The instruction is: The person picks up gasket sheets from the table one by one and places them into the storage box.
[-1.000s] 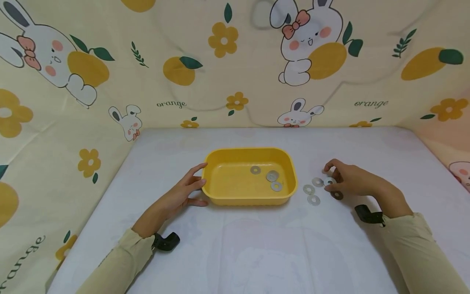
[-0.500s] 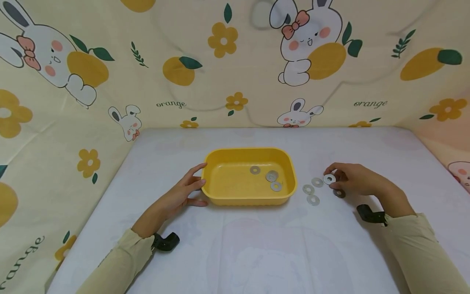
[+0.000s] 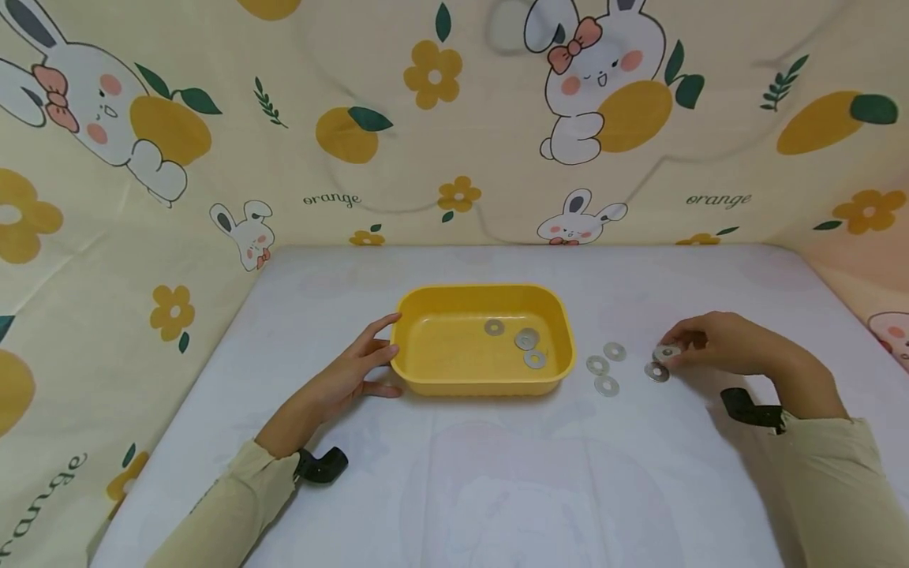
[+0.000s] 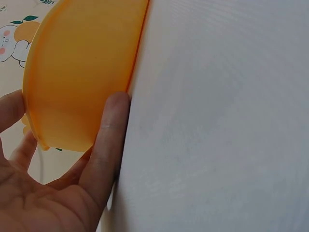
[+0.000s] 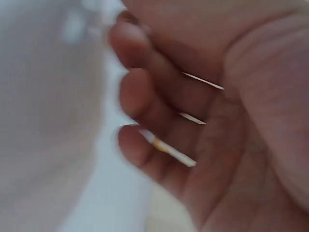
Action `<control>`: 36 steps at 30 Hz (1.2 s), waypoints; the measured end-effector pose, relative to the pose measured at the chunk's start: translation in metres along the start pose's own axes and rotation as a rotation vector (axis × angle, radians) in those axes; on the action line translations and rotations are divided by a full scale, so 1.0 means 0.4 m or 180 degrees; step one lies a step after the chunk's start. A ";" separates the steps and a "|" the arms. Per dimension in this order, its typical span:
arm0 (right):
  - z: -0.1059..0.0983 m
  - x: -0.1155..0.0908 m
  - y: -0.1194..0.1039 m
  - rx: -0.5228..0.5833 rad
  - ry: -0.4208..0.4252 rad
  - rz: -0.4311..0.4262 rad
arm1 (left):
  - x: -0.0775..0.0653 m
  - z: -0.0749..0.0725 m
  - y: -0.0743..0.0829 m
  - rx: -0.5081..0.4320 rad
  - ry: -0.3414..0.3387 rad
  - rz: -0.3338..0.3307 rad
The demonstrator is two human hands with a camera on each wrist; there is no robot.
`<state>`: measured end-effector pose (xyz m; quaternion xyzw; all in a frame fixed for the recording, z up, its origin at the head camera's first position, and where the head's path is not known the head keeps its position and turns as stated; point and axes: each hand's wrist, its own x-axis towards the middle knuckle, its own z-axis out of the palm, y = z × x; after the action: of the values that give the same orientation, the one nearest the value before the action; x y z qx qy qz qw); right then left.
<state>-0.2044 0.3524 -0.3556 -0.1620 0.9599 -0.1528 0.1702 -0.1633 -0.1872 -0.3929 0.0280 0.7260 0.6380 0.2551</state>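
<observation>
A yellow plastic basin (image 3: 440, 386) stands mid-table with a few flat metal washers (image 3: 535, 360) on its floor. My left hand (image 3: 348, 371) rests at its left end, fingers extended against the rim and outer wall; the left wrist view has these fingers along the yellow side. To the right of the basin, my right hand (image 3: 731, 347) pinches a washer (image 3: 665, 353) between thumb and fingertips, low over the table. A darker washer (image 3: 656, 371) lies just beneath it. In the right wrist view the fingers are curled, and the pinched washer is hidden.
Between the basin and my right hand lie three loose washers (image 3: 598, 365) on the white tabletop (image 3: 497, 473). A printed cloth (image 3: 490, 126) with rabbits and oranges hangs behind the table and along its sides.
My right hand has pinched a washer from the loose group and moved right with it, closer to the darker washer. My left hand and the basin have stayed put.
</observation>
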 end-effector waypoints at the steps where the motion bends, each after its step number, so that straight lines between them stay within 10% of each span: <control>1: -0.005 -0.007 0.005 0.0037 -0.0080 0.0019 | 0.000 0.000 0.001 -0.0001 0.0001 -0.0001; 23: -0.010 -0.032 -0.016 0.0437 -0.0710 -0.0135 | 0.002 0.000 -0.002 0.0004 0.0006 0.0008; 36: -0.005 -0.004 -0.049 0.0159 -0.0209 -0.0316 | -0.003 0.003 0.002 0.0011 0.0024 0.0007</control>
<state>-0.1985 0.3357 -0.3466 -0.2101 0.9405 -0.1795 0.1979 -0.1620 -0.1864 -0.3917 0.0268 0.7280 0.6372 0.2515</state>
